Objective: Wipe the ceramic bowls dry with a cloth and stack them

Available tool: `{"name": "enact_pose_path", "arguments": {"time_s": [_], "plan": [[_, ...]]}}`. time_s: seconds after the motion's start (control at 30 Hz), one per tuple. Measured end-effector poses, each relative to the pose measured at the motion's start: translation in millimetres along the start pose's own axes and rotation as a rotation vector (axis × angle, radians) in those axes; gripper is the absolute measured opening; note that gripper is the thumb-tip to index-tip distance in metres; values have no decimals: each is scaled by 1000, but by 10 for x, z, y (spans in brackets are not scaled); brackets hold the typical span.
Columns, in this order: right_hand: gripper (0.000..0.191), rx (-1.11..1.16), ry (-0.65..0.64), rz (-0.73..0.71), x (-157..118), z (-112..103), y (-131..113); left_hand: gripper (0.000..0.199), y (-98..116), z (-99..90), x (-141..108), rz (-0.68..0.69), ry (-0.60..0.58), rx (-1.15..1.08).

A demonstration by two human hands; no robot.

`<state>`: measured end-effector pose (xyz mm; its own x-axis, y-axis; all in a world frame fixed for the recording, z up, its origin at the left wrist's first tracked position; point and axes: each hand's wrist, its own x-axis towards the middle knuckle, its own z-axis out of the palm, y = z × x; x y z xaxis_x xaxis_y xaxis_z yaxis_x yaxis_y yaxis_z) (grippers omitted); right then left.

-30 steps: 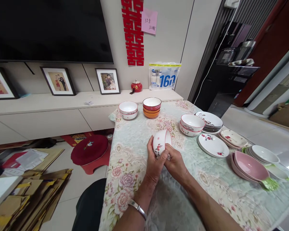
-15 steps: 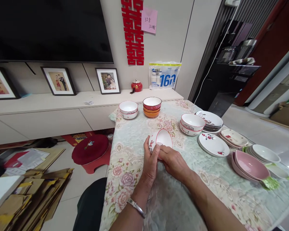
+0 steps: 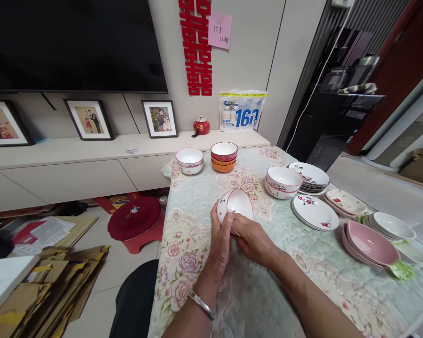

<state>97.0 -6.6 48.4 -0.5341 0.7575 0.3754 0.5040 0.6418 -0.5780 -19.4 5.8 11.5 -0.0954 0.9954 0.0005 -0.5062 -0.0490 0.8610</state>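
Observation:
A white bowl (image 3: 240, 203) with a red rim and small painted flowers is tilted on its side above the tablecloth, its inside turned toward the right. My left hand (image 3: 221, 234) is closed around its left side, the thumb lying against the rim. My right hand (image 3: 255, 237) grips the rim at the near side, its fingertips partly hidden by the bowl. Beyond my hands are two stacked white bowls (image 3: 189, 159) and a stack of red and orange bowls (image 3: 224, 157). Another pair of white bowls (image 3: 284, 180) stands to the right.
Along the table's right side are flower-patterned plates (image 3: 315, 213), a dark-edged plate stack (image 3: 309, 173), squarish dishes (image 3: 346, 202), pink leaf-handled bowls (image 3: 372, 241) and small white bowls (image 3: 395, 224). A red stool (image 3: 136, 218) and flattened cardboard (image 3: 56, 286) lie left of the table.
The bowl has turned slightly in my hands, so more of its inside faces me and the painted flowers have shifted. Both hands keep nearly the same place.

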Motion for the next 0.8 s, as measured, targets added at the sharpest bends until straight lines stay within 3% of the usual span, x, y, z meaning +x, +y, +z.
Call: {"name": "enact_pose_path", "arguments": {"time_s": [0.1, 0.2, 0.27, 0.4, 0.47, 0.67, 0.8], "plan": [[44, -223, -72, 18, -21, -28, 24, 67, 0, -2, 17, 4, 11, -19], [37, -329, -35, 73, -45, -11, 44, 70, -7, 27, 8, 15, -1, -14], [31, -250, 42, 89, -54, 22, 46, 75, -19, 50, -11, 22, -18, -7], [15, 115, 249, 102, -34, 103, 22, 82, -31, 74, -38, 84, -47, 29], [12, 218, 283, 98, -17, 125, 10, 79, -22, 66, -33, 102, -49, 41], [43, 19, 36, 19, -9, 47, 0, 61, 6, 9, 12, 24, 8, 21], [30, -191, -77, 26, -24, -25, -5, 58, 16, 9, 19, 6, 55, 21]]}}
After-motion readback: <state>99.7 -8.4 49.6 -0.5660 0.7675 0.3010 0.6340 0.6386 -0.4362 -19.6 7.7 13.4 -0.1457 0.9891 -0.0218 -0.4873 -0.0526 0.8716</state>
